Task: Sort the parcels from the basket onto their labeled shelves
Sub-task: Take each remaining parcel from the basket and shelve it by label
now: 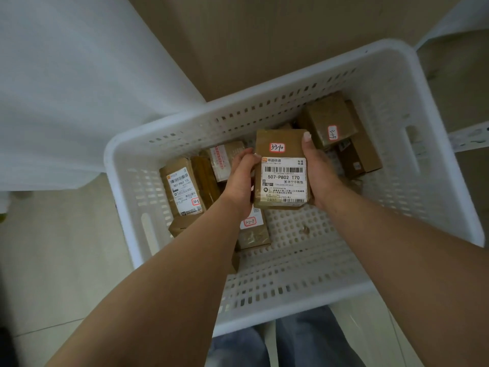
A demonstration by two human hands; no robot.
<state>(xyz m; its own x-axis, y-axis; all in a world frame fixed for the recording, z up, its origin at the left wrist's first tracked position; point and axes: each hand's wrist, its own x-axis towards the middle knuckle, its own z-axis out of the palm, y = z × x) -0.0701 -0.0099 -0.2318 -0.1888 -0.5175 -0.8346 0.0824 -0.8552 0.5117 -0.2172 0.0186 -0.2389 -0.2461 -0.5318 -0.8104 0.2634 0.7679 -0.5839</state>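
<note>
A brown parcel [275,140] with a white shipping label and a small red-bordered sticker reading 3-3-10 is held above the white perforated basket [397,75]. My left hand [242,178] grips its left edge and my right hand [318,168] grips its right edge, thumb along the side. Several more brown parcels lie in the basket: one labeled at the left [182,189], one with a 6-2-8 sticker [254,229] under my left wrist, and a stack at the far right [333,120] with a handwritten sticker.
A large cardboard surface [264,35] lies beyond the basket. White sheeting [66,88] covers the left side. A pale tiled floor [53,260] shows at the left, and blue trouser legs [291,345] below the basket's near rim.
</note>
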